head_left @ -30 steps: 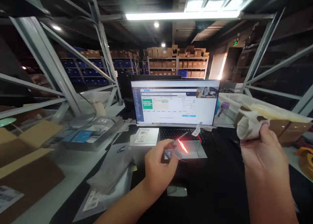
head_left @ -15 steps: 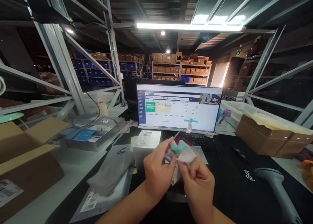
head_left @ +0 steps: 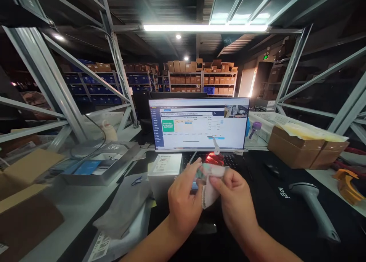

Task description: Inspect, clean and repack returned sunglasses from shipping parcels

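A small white cloth [head_left: 212, 195] with a serrated edge is pinched between my two hands in front of the keyboard. My left hand [head_left: 185, 193] is closed at its left side, beside a teal patch that is partly hidden by the fingers. My right hand [head_left: 236, 189] grips the upper right part between thumb and fingers. A thin grey stick-like piece [head_left: 193, 155] sticks up beyond my left fingertips; whether that hand holds it is unclear. Behind the cloth lies a shiny red item [head_left: 214, 159] by the keyboard [head_left: 233, 162]. A white box [head_left: 166, 165] stands left of my hands.
A lit monitor [head_left: 200, 128] stands ahead. Left are a grey pouch [head_left: 126, 205], an open grey box [head_left: 97, 174] and an open carton [head_left: 31, 212]. Right are a mouse [head_left: 272, 170], a barcode scanner [head_left: 311, 205], and cardboard boxes [head_left: 297, 147] near a purple-capped bottle [head_left: 255, 130].
The view has shifted, so the desk sits further left. The cloth is turned and hangs lower between my hands, showing less teal. More of the red item shows behind it.
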